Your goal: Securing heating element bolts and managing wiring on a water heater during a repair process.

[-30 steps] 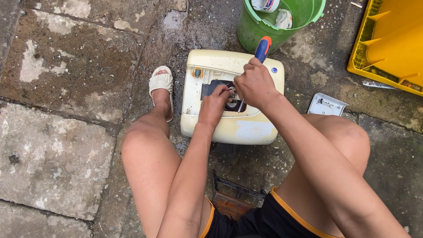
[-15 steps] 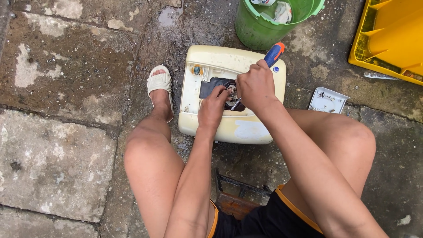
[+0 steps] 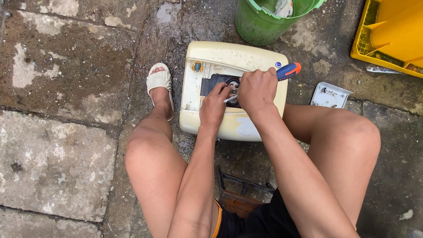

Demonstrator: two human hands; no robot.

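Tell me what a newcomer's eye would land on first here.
First, the cream appliance casing lying on the wet stone paving, its dark opening exposed. Over that opening the right hand grips a blue-and-orange screwdriver, while the left hand rests at the opening's edge. Behind stand a green bucket and, far right, a yellow crate.

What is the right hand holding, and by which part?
The right hand holds a screwdriver with a blue and orange handle, gripped by that handle.
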